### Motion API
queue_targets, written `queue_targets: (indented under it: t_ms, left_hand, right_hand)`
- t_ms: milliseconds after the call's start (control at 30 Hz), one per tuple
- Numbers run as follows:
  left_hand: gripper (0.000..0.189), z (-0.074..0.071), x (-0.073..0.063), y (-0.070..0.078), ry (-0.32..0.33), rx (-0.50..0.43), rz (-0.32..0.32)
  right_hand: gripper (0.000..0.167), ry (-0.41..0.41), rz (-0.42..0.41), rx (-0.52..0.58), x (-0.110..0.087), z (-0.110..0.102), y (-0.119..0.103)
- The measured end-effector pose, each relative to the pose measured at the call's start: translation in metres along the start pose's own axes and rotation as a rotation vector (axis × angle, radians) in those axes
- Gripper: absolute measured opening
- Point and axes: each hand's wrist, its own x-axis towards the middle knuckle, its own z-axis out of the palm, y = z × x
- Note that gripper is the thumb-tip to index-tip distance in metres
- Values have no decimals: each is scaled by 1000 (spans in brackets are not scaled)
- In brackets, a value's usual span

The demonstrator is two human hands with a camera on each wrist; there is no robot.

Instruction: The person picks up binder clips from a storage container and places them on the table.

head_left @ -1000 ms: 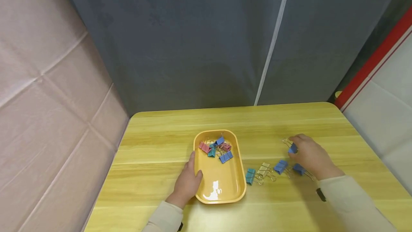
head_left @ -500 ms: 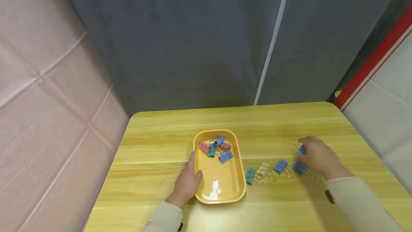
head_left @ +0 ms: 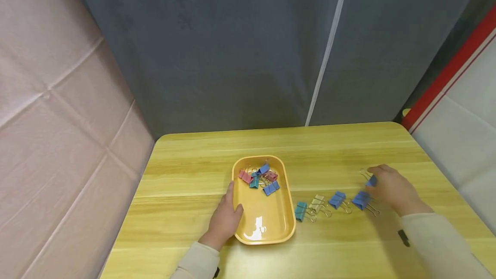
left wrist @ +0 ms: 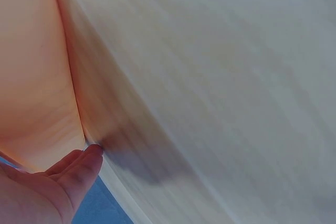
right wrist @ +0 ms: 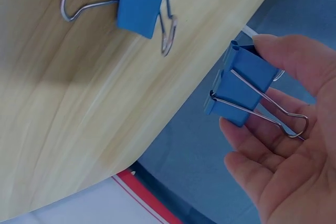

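A yellow tray (head_left: pixel 253 212) lies on the wooden table with several pink, teal and blue binder clips bunched in its far half. My left hand (head_left: pixel 225 216) rests along the tray's left side, thumb at the rim; in the left wrist view its straight fingers (left wrist: pixel 86 174) touch the outer wall. Off to the right, my right hand (head_left: pixel 395 189) pinches a blue binder clip (right wrist: pixel 241 90) between thumb and fingertips, wire handles splayed. Just below it on the table sits another blue binder clip (head_left: pixel 361 200).
Between tray and right hand, a teal clip (head_left: pixel 300 211), a pale yellow clip (head_left: pixel 316 203) and a blue clip (head_left: pixel 336 199) form a row. A dark grey panel (head_left: pixel 232 55) stands behind the table (head_left: pixel 186 158); a pale pink wall is at left, a red-edged white one at right.
My right hand has moved to the right, carrying the pinched blue binder clip and uncovering more of the blue clip below. My left hand and the tray have stayed put.
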Motion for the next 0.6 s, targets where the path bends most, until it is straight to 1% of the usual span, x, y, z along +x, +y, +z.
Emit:
queue_targets:
  t_ms: [167, 233, 400, 600]
  left_hand:
    - [72, -2, 0, 1, -2, -6, -2]
    - [72, -2, 0, 0, -1, -8, 7]
    - [72, -2, 0, 0, 6, -9, 21]
    - [71, -1, 0, 0, 9, -15, 15]
  right_hand:
    - [59, -25, 27, 1, -1, -1, 7]
    - [59, -35, 36, 0, -2, 0, 11]
    - [58, -33, 47, 3, -3, 2, 21]
    - [58, -58, 62, 1, -4, 4, 31]
